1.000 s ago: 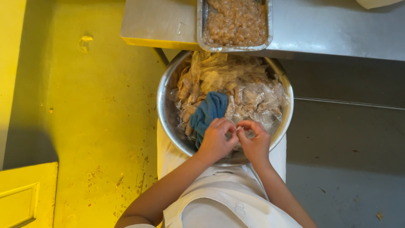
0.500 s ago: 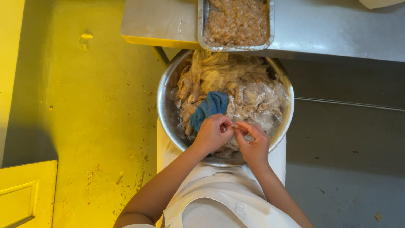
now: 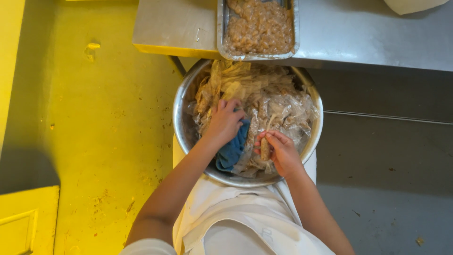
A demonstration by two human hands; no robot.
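We take the round steel bowl (image 3: 181, 134) as our landmark. To do this well, we judge it best to keep the small tan roll (image 3: 265, 149) upright and pinched lightly, so it does not crumble, while the other hand steadies the pile. Our right hand (image 3: 281, 153) is curled narrow around that roll, over the bowl's near right part. Our left hand (image 3: 224, 122) lies spread and flat at the bowl's middle, pressing on the blue cloth (image 3: 232, 150) and the crinkled clear wrappers (image 3: 283, 106). Beyond the bowl's far rim, a steel tray (image 3: 221, 33) of brown pieces sits on the tabletop (image 3: 368, 33).
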